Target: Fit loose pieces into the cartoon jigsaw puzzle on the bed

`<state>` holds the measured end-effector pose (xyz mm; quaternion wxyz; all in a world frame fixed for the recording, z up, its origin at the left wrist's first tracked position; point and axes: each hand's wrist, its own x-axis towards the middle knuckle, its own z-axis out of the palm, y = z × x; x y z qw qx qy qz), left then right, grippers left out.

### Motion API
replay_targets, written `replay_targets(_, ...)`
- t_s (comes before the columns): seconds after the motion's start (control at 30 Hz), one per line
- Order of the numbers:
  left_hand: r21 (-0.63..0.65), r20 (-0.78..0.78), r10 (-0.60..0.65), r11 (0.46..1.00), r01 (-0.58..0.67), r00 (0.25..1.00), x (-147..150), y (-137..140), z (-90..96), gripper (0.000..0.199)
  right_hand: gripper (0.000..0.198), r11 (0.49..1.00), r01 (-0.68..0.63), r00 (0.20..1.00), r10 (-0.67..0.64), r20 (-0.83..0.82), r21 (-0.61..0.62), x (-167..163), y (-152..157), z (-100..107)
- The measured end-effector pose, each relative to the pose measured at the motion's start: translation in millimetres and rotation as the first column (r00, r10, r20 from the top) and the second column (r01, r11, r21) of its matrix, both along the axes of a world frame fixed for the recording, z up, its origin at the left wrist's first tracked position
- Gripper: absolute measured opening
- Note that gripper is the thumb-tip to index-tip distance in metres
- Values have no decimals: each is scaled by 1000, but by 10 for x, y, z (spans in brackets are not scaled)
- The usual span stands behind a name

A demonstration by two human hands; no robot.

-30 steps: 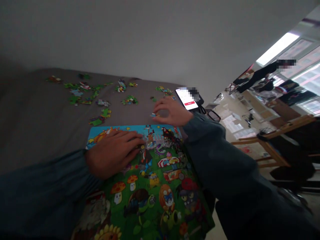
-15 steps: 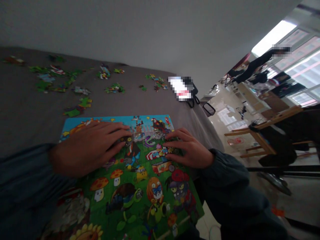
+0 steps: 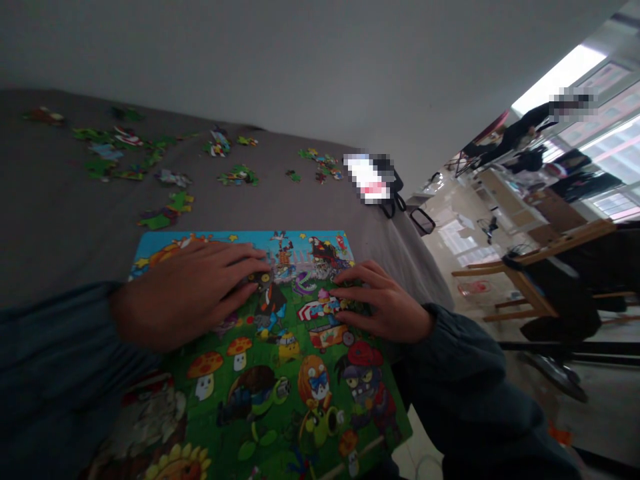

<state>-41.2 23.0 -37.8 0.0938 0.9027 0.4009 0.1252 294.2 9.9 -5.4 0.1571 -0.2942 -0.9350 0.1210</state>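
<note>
The fingers of the right hand (image 3: 385, 303) curl down onto a small piece at the right side of the colourful cartoon cardboard jigsaw puzzle (image 3: 280, 373); whether they pinch or only press it I cannot tell. The left hand (image 3: 185, 293) lies flat, fingers spread, on the puzzle's upper left. Seating it well likely means pressing straight down while that palm steadies the board. Loose green pieces (image 3: 165, 217) lie scattered across the grey surface (image 3: 60, 227).

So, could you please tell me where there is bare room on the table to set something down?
The grey cloth is bare left of the puzzle board, below the loose pieces, and between the board's top edge and the pieces near the phone. The far left strip is crowded; both hands cover the board's middle.
</note>
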Motion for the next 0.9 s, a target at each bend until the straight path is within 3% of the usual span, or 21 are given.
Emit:
replay_targets(0.53,29,22,11,1000,-12,1000,-18,5,-40,44,30,991,-61,998,58,24,120,-240,-47,111)
replay_targets(0.9,-4,39,4,1000,-4,999,7,-1,9,42,32,994,-60,998,57,28,88,-288,-62,43)
